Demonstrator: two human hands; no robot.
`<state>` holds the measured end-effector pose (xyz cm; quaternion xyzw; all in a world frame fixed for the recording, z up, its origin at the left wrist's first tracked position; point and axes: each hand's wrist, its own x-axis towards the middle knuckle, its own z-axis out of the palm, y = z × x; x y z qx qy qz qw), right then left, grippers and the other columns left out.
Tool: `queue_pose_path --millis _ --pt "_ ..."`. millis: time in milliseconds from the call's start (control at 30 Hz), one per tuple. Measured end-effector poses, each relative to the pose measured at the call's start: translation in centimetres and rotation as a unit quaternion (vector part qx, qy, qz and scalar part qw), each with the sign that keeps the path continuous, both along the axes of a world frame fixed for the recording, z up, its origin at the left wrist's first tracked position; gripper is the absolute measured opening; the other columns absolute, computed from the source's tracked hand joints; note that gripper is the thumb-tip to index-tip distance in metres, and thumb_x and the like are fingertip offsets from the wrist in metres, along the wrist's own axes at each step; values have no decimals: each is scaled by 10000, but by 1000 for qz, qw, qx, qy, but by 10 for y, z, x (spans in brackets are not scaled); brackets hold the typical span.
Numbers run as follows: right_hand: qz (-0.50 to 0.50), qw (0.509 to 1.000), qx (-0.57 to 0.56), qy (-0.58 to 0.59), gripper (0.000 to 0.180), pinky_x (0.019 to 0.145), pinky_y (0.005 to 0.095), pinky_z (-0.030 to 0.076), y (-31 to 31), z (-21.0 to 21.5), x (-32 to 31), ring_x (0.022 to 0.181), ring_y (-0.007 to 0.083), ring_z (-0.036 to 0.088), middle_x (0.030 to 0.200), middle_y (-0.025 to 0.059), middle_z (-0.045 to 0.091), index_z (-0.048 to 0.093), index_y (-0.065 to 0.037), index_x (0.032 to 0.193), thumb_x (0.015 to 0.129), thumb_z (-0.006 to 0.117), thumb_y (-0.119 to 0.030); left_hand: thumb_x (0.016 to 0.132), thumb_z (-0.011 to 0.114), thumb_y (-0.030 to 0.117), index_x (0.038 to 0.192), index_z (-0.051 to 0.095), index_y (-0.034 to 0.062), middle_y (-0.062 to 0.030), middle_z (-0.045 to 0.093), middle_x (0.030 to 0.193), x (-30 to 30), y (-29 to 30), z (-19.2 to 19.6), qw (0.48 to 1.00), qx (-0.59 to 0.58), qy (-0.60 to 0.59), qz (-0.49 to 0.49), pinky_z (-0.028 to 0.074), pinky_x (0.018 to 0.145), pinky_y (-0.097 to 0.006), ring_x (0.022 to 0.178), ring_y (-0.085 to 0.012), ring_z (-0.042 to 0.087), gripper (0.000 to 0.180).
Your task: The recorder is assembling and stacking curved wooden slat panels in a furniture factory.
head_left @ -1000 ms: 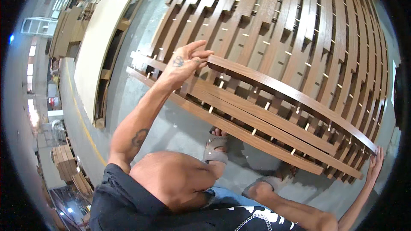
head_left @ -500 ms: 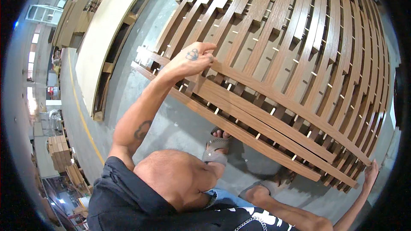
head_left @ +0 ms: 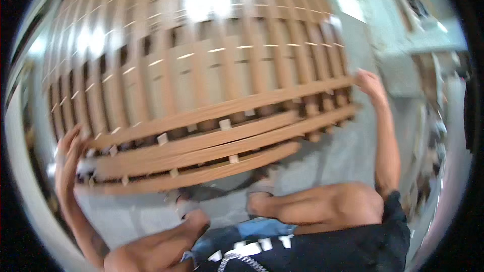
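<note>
A large wooden slatted panel (head_left: 201, 121) is held up at its two ends, above a grey floor (head_left: 333, 156). The left end of the panel is gripped by the left hand (head_left: 68, 158), whose fingers are curled around the ends of the lowest slats; the picture is blurred, so the exact finger spread cannot be told. The right end is met by the right hand (head_left: 370, 84), laid against the edge of the upper long slat with the fingers close together, though whether they wrap around it cannot be told. Small pale spacer blocks (head_left: 225, 124) are seen between the long front slats. Behind them, many slats run crosswise up to the top of the view. Below the panel, the person's bent knee (head_left: 322, 206) and dark shorts (head_left: 353, 247) are seen.
</note>
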<state>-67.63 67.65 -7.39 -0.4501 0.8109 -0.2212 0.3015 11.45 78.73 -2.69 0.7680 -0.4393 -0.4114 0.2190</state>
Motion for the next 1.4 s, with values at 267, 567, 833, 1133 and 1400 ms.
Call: queue_pose_path --millis 267,567,833,1133,1400 --pt "-65 990 103 -70 572 873 427 449 15 26 -28 1095 305 598 1185 160 596 549 12 1208 956 458 -493 890 595 512 1284 508 -44 -42 553 880 15 -21 -22 994 25 -36 -99 451 688 -266 774 -127 536 687" --pt "-78 988 129 -15 456 844 367 477 17 22 -25 1001 234 647 1090 132 646 584 20 1186 949 506 -361 906 581 491 1307 499 -13 -103 577 1050 -7 -13 -12 997 2 -73 -28 467 793 -296 894 -170 562 650" --pt "-54 991 121 7 383 714 294 486 16 23 -18 876 164 646 989 98 675 652 1 1094 935 532 -327 893 601 494 1295 499 8 -80 592 966 1 -13 -2 999 47 10 2 480 772 -286 859 -163 582 639" --pt "36 993 112 -15 327 555 246 342 26 21 -96 655 69 459 726 -47 502 566 -140 808 897 556 -454 957 509 311 931 599 -33 -26 587 830 -45 -37 6 995 46 -6 -87 490 808 -304 841 -124 565 356" --pt "-9 989 102 -103 318 453 209 349 8 -22 -94 500 66 445 623 -48 464 555 -131 899 924 542 -447 956 475 284 973 586 -69 -132 610 752 -14 -15 9 990 55 -112 -59 483 703 -339 741 -181 605 370"
